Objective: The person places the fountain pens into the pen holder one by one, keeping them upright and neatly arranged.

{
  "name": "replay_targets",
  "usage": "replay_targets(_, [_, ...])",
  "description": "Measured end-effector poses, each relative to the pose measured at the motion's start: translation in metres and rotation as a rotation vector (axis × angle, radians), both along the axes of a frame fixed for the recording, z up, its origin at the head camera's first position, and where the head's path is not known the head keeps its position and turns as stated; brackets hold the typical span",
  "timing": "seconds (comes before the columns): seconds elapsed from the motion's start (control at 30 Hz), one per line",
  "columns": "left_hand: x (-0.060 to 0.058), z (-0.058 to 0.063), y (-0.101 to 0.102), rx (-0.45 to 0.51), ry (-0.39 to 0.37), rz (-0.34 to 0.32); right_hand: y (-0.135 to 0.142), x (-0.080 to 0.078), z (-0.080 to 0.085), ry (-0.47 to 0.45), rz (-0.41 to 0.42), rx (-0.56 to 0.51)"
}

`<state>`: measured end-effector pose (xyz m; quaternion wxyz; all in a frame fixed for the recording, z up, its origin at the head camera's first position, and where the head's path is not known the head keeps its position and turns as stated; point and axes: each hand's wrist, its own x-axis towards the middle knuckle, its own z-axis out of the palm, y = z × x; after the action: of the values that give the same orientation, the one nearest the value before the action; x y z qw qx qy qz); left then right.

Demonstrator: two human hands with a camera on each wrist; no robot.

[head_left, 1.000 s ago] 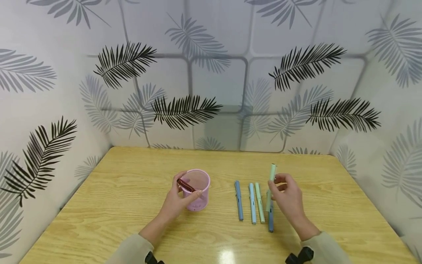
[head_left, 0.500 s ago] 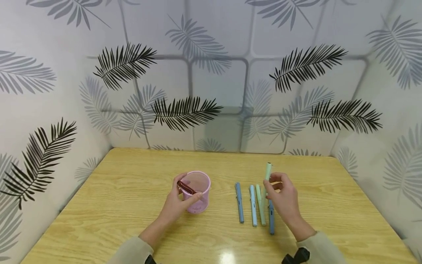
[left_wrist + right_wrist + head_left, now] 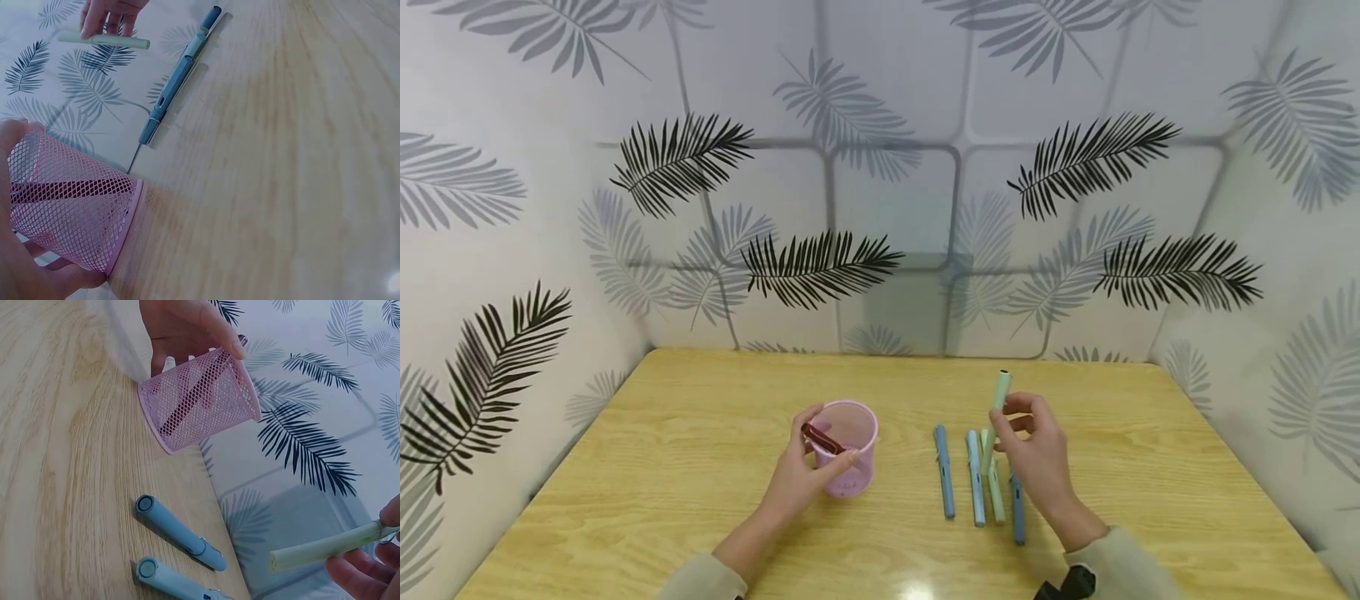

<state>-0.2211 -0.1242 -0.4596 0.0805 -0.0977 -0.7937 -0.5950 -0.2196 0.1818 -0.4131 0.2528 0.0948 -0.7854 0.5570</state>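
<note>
My left hand (image 3: 797, 479) grips a pink mesh pen cup (image 3: 861, 471) standing on the table, fingers round its far side and thumb at the near rim. Inside leans a dark red pen (image 3: 822, 439), its upper end at the rim; the right wrist view shows its length (image 3: 194, 394) through the mesh. To the right, my right hand (image 3: 1039, 450) pinches a light green pen (image 3: 1002, 387) between thumb and fingers, raised and nearly upright. Below it lie a light green pen (image 3: 997, 497) and a dark blue pen (image 3: 1018, 512), the latter partly hidden by the hand.
Between the cup and my right hand lie a grey-blue pen (image 3: 945, 475) and a light blue pen (image 3: 976, 483), roughly side by side. The wooden table (image 3: 715, 417) meets a leaf-patterned backdrop (image 3: 895, 308) behind and at both sides.
My right hand has moved left with the light green pen, from over the dark blue pen to over the lying green one. The left hand keeps hold of the cup in place.
</note>
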Motion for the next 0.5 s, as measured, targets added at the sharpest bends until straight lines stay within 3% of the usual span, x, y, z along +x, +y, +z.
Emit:
replay_targets(0.27, [0.0,-0.002,-0.001,0.002,-0.002,-0.005,-0.01,0.001,0.005,0.019,0.021,0.002])
replay_targets(0.5, [0.0,-0.003,-0.001,0.001,-0.001,0.0,-0.027,0.013,0.031,0.063,0.07,-0.019])
